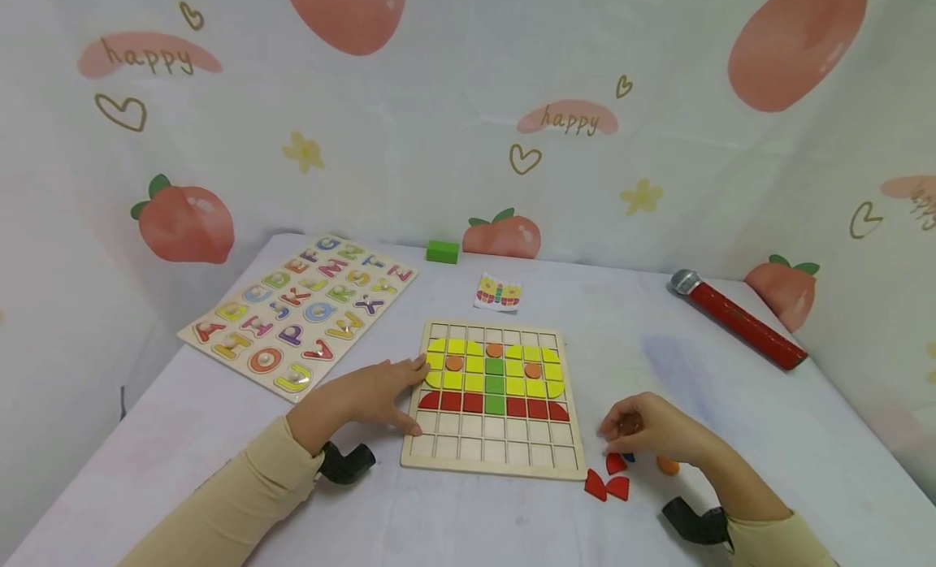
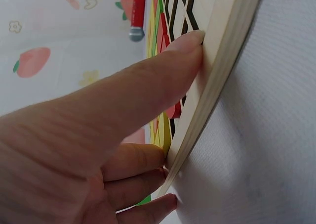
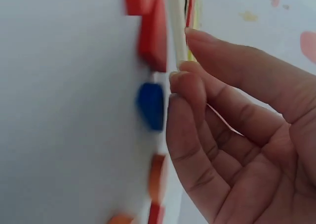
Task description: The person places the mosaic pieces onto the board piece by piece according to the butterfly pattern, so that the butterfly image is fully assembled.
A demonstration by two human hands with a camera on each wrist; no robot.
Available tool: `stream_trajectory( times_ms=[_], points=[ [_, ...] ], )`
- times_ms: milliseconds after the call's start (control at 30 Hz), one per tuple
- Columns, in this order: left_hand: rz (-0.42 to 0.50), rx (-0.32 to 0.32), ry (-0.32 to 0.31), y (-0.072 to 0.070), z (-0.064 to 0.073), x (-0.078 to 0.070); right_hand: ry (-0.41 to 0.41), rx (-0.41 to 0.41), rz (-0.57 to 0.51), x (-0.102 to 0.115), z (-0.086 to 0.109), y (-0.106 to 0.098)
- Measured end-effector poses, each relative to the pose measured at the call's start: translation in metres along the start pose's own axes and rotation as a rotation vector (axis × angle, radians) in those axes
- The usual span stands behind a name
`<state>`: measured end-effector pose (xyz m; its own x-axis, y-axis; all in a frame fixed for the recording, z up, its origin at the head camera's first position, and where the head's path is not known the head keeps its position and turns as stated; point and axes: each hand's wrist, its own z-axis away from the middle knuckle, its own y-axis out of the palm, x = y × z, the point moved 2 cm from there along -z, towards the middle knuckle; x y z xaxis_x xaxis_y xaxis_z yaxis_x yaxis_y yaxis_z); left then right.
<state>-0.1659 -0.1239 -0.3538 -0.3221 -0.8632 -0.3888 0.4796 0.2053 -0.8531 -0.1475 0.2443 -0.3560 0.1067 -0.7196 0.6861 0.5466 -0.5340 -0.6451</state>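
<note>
A square wooden grid board (image 1: 493,461) lies on the table, its upper cells filled with yellow, red, green and orange pieces. My left hand (image 1: 366,396) rests on the board's left edge, thumb (image 2: 163,70) on the rim and the other fingers spread along the side. Beside the board's lower right corner, my right hand (image 1: 654,429) hovers just over loose pieces, its fingers loosely bent with nothing visible between them. Below it lie red quarter-round pieces (image 1: 617,488), a blue piece (image 3: 151,106) and an orange piece (image 1: 668,465). Part of this group is hidden by the hand.
A small picture card (image 1: 499,292) with a similar pattern lies behind the board. Further back stands a green block (image 1: 442,252). An alphabet puzzle board (image 1: 292,315) is at the left, and a red microphone (image 1: 738,319) lies at the right. A printed curtain hangs behind the table.
</note>
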Motion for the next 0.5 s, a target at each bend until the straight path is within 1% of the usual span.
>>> stream_trajectory(
  times_ms=[100,200,267,333,500],
  points=[
    [-0.007,-0.006,0.005,0.0,0.0,0.0,-0.002,0.004,0.011,-0.007,0.01,0.001],
    [-0.006,-0.005,0.007,0.0,0.0,0.001,-0.017,-0.011,0.047,-0.012,0.015,0.001],
    [-0.004,-0.002,0.007,0.0,0.0,0.002,-0.022,-0.022,0.057,-0.014,0.016,0.002],
    [-0.003,-0.002,0.009,0.0,0.0,0.002,-0.045,-0.031,0.069,-0.014,0.016,0.004],
    [-0.005,-0.006,0.011,0.001,-0.001,0.002,-0.075,-0.035,0.062,-0.01,0.015,0.007]
  ],
)
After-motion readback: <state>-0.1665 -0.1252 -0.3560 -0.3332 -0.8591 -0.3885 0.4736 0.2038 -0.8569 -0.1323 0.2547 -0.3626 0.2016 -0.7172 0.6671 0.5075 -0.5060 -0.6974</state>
